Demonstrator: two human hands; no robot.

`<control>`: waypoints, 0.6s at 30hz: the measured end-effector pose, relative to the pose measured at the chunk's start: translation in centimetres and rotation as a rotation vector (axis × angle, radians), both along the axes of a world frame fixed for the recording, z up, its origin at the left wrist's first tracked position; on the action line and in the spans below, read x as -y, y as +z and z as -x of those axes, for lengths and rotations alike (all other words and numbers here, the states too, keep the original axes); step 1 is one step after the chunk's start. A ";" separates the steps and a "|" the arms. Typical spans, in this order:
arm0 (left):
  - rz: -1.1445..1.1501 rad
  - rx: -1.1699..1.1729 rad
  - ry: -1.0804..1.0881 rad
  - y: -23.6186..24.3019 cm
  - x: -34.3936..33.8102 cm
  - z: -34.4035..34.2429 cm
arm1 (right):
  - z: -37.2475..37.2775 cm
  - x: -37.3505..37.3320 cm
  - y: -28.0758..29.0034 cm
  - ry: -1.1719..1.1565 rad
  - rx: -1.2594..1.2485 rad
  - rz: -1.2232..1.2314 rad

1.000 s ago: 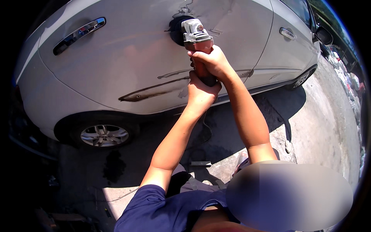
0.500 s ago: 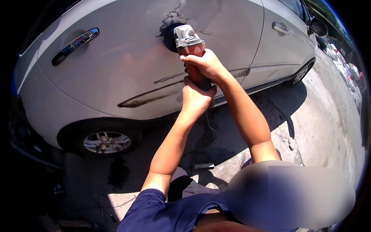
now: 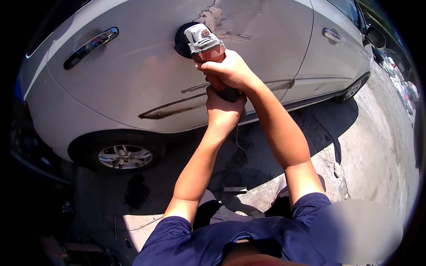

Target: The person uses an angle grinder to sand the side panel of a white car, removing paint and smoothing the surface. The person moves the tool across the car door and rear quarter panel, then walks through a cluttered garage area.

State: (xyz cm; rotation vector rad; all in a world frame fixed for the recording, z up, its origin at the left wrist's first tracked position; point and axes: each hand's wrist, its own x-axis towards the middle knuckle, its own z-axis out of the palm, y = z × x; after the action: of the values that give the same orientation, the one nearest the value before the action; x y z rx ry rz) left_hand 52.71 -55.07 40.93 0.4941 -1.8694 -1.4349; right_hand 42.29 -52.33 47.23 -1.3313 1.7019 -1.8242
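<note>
Both of my hands are wrapped round a red angle grinder [image 3: 208, 53] with a scuffed silver head. Its dark round disc [image 3: 182, 41] lies against the pale rear door [image 3: 128, 75] of a car, though the head hides part of where they meet. My right hand [image 3: 231, 71] grips the body just behind the head. Below it, my left hand [image 3: 222, 111] is closed round the dark rear end. To the right of the disc, a patch with jagged dark edges [image 3: 217, 17] marks the paint. Lower down, the door has a long dark-edged strip scar [image 3: 166, 111].
A chrome door handle [image 3: 91, 48] is left of the grinder, another [image 3: 332, 35] on the front door. Below is the rear wheel [image 3: 125, 156]. A thin cord [image 3: 241, 144] hangs under my hands. A small flat bar [image 3: 234, 189] lies on the concrete [image 3: 377, 146].
The grinder has shifted left across the door with both hands still on it, baring more of the marked patch. The view has also shifted a little.
</note>
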 end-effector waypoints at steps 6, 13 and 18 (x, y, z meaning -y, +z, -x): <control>0.014 0.025 -0.070 -0.7 0.6 0.5 | 0.5 -0.5 -0.1 0.034 0.098 0.010; -0.020 -0.029 -0.082 -0.8 0.5 -0.1 | -0.6 -0.4 0.2 0.016 0.028 -0.003; 0.040 -0.009 -0.012 -0.9 0.0 -0.3 | -0.1 0.1 -1.1 -0.012 -0.010 -0.004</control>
State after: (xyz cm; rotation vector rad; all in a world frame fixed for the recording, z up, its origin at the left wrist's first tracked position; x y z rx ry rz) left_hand 53.04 -55.11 40.03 0.4563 -1.8933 -1.4022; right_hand 42.36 -52.40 46.16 -1.3338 1.7207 -1.8229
